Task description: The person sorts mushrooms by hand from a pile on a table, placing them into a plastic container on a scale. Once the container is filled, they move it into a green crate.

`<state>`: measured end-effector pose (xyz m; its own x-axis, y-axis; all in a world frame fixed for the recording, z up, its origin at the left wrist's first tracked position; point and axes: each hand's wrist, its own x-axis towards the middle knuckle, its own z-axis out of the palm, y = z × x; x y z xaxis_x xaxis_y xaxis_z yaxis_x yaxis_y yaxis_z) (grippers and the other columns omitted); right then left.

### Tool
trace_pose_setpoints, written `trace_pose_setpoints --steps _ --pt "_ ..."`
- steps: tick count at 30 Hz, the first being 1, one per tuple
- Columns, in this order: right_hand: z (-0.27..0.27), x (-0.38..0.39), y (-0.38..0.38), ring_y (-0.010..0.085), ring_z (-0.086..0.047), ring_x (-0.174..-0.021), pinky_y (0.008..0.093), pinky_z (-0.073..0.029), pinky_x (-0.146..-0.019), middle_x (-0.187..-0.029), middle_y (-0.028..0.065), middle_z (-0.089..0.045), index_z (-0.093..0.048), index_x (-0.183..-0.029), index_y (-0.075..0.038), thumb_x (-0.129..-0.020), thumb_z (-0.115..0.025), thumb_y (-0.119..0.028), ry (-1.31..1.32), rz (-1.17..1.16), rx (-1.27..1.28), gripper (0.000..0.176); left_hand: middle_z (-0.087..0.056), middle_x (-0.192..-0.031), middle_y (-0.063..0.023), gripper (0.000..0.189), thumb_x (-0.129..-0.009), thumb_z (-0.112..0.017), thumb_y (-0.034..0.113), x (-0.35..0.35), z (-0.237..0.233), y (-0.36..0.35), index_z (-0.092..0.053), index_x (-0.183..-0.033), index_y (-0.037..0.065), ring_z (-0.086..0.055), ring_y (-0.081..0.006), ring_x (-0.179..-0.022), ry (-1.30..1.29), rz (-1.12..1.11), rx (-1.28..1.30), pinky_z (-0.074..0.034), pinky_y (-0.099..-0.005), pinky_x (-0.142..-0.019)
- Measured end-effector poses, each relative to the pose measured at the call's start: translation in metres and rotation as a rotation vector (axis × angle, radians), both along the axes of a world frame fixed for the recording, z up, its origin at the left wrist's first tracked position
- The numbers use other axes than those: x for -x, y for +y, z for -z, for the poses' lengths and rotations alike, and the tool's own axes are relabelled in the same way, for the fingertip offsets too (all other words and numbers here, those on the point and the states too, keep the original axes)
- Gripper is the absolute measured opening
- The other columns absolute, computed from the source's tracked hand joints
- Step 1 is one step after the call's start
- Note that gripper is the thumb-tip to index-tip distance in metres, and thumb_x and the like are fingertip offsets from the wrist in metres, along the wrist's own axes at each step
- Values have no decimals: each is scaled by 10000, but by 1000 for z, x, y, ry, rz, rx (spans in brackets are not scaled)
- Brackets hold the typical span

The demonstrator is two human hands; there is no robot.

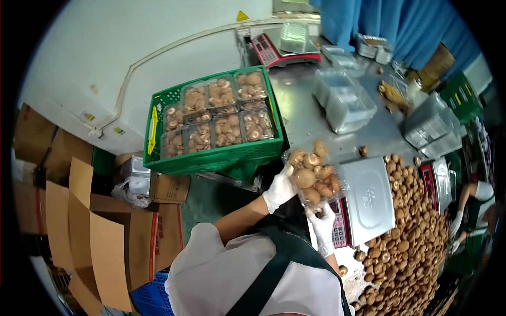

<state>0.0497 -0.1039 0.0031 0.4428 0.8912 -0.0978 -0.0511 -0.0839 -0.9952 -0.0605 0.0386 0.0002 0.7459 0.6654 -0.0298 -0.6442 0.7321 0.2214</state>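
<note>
Both my gloved hands hold a clear plastic punnet of mushrooms in front of my body. My left hand grips its left side, and my right hand has the near edge between thumb and fingers. Brown caps fill the punnet, some showing pale undersides. Just right of it is a weighing scale with a bare metal plate and a red keypad side, partly behind my right hand. Beyond the scale lies a large heap of loose mushrooms.
At left stands a green crate holding several filled punnets. Stacked clear punnets and a second scale sit on the metal table. Open cardboard boxes are lower left. Another person's gloved hands are at far right.
</note>
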Motion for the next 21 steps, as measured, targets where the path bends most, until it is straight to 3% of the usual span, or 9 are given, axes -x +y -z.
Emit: trace_pose_setpoints --steps 4,7,9,11,15,16,17,19,21 --pt "-10 15 45 59 -568 -671 212 -480 -650 -774 6 -652 -653 -1030 -72 -800 -718 -119 -334 -456 64 244 -568 -1166 -97 383 -894 -504 326 74 -7 61 -519 -1169 61 -540 -248 -1106 386 -395 -81 -397 -412 -993" --pt "-3 14 53 101 -638 -696 234 -497 -649 -821 80 -687 -662 -1003 -61 -829 -673 -117 -475 -416 46 183 -622 -1003 -111 317 -874 -508 247 157 -20 118 -541 -1113 41 -631 -251 -886 651 -651 -234 -537 -370 -779" --pt "5 8 50 120 -656 -677 240 -499 -634 -815 100 -687 -666 -994 -67 -845 -628 -92 -484 -412 95 156 -614 -1004 -98 271 -821 -582 130 232 -17 181 -567 -1076 38 -621 -224 -888 698 -869 -133 -537 -358 -762" --pt "9 3 45 112 -650 -673 238 -497 -634 -802 107 -684 -668 -995 -65 -842 -629 -90 -500 -403 188 160 -605 -1023 -75 344 -799 -646 176 297 -32 231 -575 -1103 33 -588 -176 -890 1004 -1098 -342 -498 -323 -792" --pt "14 -4 35 106 -637 -678 236 -497 -651 -776 107 -678 -672 -995 -56 -839 -629 -75 -472 -367 292 163 -577 -1153 -111 523 -792 -673 261 375 -63 307 -528 -1210 -18 -558 -191 -1028 1409 -969 -351 -441 -289 -884" --pt "17 -6 32 90 -628 -725 230 -490 -673 -807 95 -685 -673 -999 -51 -839 -628 -69 -439 -360 336 167 -545 -1238 -168 672 -765 -688 374 417 -6 353 -486 -1264 -29 -539 -263 -1121 1771 -1028 -382 -428 -333 -932" --pt "17 -8 30 74 -619 -771 223 -483 -695 -838 83 -691 -674 -1003 -46 -840 -627 -63 -407 -352 380 170 -545 -1238 -168 672 -765 -688 374 437 25 372 -486 -1264 -29 -539 -263 -1121 1758 -1015 -391 -428 -333 -932" --pt "12 -10 26 116 -653 -724 247 -500 -674 -774 114 -676 -676 -994 -61 -845 -628 -86 -452 -306 354 158 -468 -1348 -174 762 -756 -641 506 443 71 389 -443 -1341 60 -420 -327 -1260 2307 -460 -642 -360 -383 -1022" --pt "18 -15 22 139 -657 -717 254 -499 -668 -779 124 -677 -677 -1000 -72 -848 -626 -93 -459 -249 422 161 -436 -1385 -131 689 -809 -584 523 410 102 386 -498 -1297 44 -381 -328 -1289 2374 -388 -585 -317 -369 -1056"
